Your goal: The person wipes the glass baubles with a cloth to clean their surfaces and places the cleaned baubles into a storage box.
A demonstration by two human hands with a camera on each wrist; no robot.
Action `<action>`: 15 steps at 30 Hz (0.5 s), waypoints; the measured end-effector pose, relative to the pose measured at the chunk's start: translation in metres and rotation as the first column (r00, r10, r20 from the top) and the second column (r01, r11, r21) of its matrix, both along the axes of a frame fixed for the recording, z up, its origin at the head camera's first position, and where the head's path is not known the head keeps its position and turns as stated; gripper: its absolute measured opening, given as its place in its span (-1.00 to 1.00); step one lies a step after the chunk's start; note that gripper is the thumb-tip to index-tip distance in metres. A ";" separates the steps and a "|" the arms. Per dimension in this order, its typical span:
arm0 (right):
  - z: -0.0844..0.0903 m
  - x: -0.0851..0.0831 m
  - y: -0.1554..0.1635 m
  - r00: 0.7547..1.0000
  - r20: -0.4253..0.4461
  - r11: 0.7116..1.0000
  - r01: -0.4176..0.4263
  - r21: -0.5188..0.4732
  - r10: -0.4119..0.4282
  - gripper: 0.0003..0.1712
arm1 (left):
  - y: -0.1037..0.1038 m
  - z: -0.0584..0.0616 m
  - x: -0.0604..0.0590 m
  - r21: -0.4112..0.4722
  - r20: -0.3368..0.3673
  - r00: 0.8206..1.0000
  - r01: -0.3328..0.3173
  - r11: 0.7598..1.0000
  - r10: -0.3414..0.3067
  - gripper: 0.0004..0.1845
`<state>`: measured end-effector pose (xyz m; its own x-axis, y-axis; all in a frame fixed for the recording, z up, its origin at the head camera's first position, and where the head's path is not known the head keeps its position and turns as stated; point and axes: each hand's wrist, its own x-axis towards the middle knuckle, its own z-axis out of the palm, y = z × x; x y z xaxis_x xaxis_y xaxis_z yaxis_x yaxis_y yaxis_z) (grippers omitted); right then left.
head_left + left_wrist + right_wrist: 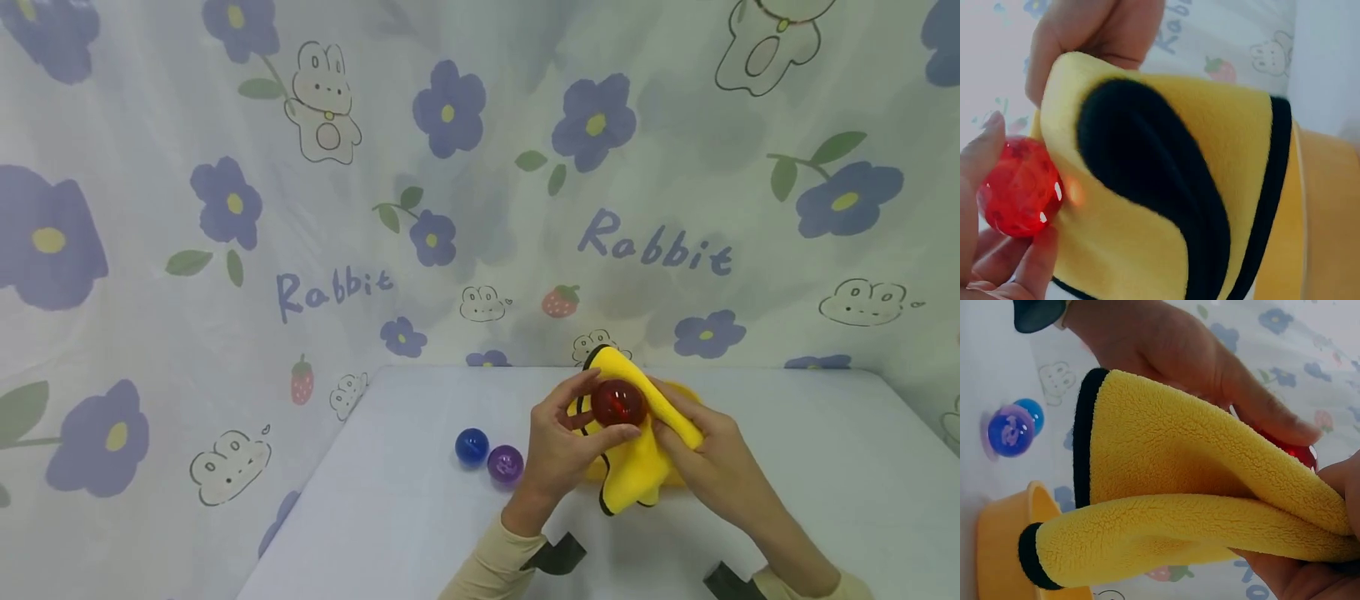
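Above the white table (360, 525), pinched between thumb and fingers of left hand (558, 437): red ball (618, 404), right up against yellow cloth (633, 475). Glossy, see-through, round; deep red in head view, brighter with white glints in left wrist view. In right hand (723, 458), cloth pinched between thumb and fingers, folded over, plush and fuzzy, edged in black, with a broad curved black patch on the face toward the left wrist camera. Behind and below cloth: yellow basin (1000, 550), partly hidden. Off to the left on table: shiny blue ball (472, 447), with purple ball (506, 465) just beside.
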<state>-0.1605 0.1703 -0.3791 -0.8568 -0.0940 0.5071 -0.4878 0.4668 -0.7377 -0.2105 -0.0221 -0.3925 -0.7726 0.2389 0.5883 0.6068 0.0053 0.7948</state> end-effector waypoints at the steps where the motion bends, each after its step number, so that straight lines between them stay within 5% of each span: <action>1: 0.000 0.000 0.000 1.000 0.008 1.000 0.008 -0.003 -0.008 -0.44 | 0.000 0.000 0.000 -0.013 0.012 1.000 -0.009 1.000 0.009 -0.29; 15: 0.008 0.001 0.008 0.997 0.016 0.997 0.073 0.018 -0.073 -0.43 | -0.007 0.003 -0.006 -0.244 0.063 0.997 -0.028 0.969 0.044 -0.36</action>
<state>-0.1592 0.1783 -0.3712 -0.8701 -0.0399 0.4913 -0.4396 0.5135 -0.7369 -0.2168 -0.0288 -0.3894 -0.8191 0.3396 0.4623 0.5478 0.2241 0.8061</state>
